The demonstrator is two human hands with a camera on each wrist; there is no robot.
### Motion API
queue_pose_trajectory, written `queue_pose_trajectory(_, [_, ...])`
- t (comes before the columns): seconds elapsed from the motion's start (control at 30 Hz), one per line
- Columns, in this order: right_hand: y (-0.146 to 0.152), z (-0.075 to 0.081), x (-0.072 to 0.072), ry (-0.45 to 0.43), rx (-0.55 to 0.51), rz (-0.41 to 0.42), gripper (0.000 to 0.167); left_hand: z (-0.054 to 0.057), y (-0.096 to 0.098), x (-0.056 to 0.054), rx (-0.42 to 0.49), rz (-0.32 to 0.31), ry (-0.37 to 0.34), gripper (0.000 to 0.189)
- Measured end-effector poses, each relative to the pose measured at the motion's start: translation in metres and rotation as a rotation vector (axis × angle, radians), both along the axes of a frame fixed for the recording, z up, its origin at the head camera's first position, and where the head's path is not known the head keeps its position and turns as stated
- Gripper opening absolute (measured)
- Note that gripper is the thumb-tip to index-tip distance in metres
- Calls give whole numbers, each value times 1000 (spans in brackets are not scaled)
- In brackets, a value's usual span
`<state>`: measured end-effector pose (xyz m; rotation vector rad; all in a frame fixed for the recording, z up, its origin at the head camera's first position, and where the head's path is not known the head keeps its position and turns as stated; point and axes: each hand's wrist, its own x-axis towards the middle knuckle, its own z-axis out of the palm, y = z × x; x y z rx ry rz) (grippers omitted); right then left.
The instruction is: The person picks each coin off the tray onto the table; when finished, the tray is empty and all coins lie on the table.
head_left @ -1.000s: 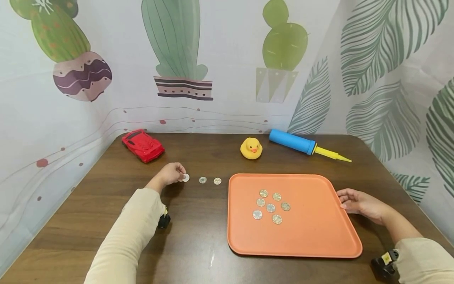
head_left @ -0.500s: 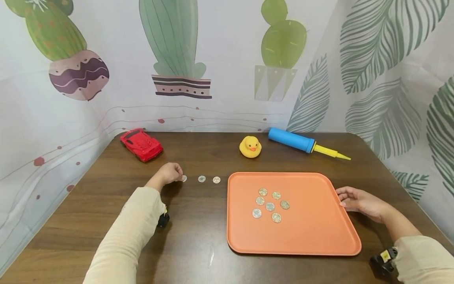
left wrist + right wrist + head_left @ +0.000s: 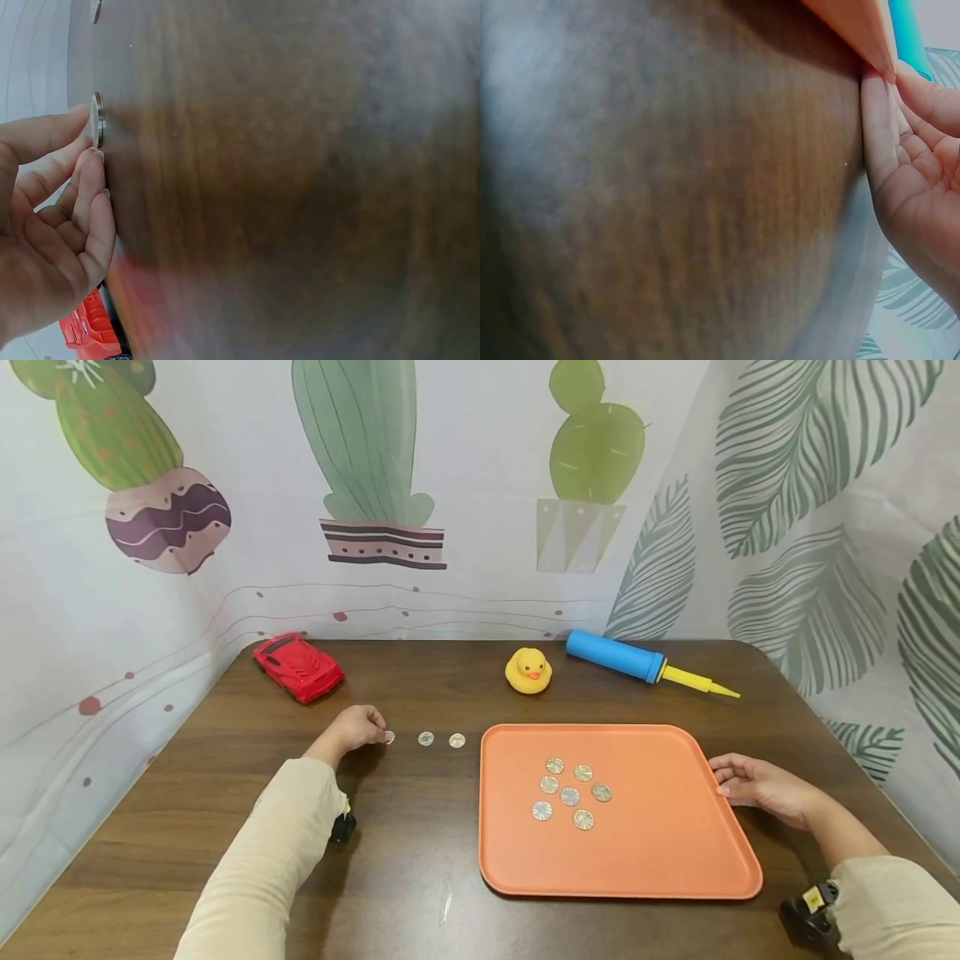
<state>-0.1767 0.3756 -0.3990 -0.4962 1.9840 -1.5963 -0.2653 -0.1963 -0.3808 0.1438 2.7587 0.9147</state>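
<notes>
At the left of the table, my left hand [image 3: 360, 727] pinches a silvery coin [image 3: 97, 120] between thumb and fingertips, low at the tabletop. Its fingers partly cover the coin in the head view. To the right, in a row with it, lie a second coin [image 3: 426, 738] and a third coin [image 3: 457, 741]. My right hand [image 3: 761, 785] grips the right rim of an orange tray [image 3: 675, 852]. In the right wrist view its thumb lies over the tray's edge, with fingers under it. Several silvery and gold-toned coins [image 3: 570, 796] lie flat on the tray, left of its middle.
A red toy car [image 3: 298, 667] sits at the table's back left, beyond my left hand. Along the back edge are a yellow rubber duck [image 3: 528, 672] and a blue hand pump [image 3: 615, 656] with a yellow nozzle. A patterned cloth [image 3: 480, 527] hangs behind the table [image 3: 405, 860].
My left fingers now cover more of the coin, which sits slightly further left. The right hand, the tray and the other coins keep their places.
</notes>
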Motion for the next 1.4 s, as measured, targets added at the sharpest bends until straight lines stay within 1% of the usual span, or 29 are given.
queue_pose_trajectory(0.2, [1, 0, 0, -9, -13, 3, 26, 0, -2, 0, 81, 26, -20, 24])
queue_pose_trajectory(0.27, [2, 1, 0, -9, -11, 3, 26, 0, -2, 1, 108, 35, -10, 22])
queue_pose_trajectory(0.4, [2, 2, 0, -5, -2, 3, 27, 2, -2, 1, 162, 22, 34, 19])
queue_pose_trajectory(0.47, [2, 3, 0, -4, -2, 3, 26, 4, 0, 2, 179, 21, 47, 19])
queue_pose_trajectory(0.57, [2, 3, -1, -3, -5, 4, 26, 9, 3, 4, 177, 18, 53, 20])
queue_pose_trajectory(0.77, [2, 4, -2, 1, 6, 1, 27, 16, 14, 6, 180, -15, 73, 22])
queue_pose_trajectory(0.9, [2, 4, -3, 6, 24, -5, 31, 19, 22, 5, 227, -48, 74, 23])
queue_pose_trajectory(1.13, [3, 2, -3, 1, 22, -9, 30, 18, 38, 5, 356, -94, 26, 27])
queue_pose_trajectory(1.3, [2, 1, -2, -3, 22, -14, 28, 18, 53, 8, 397, -126, 14, 28])
queue_pose_trajectory(1.4, [1, 2, -2, -3, 25, -12, 30, 19, 62, 10, 405, -147, 9, 28])
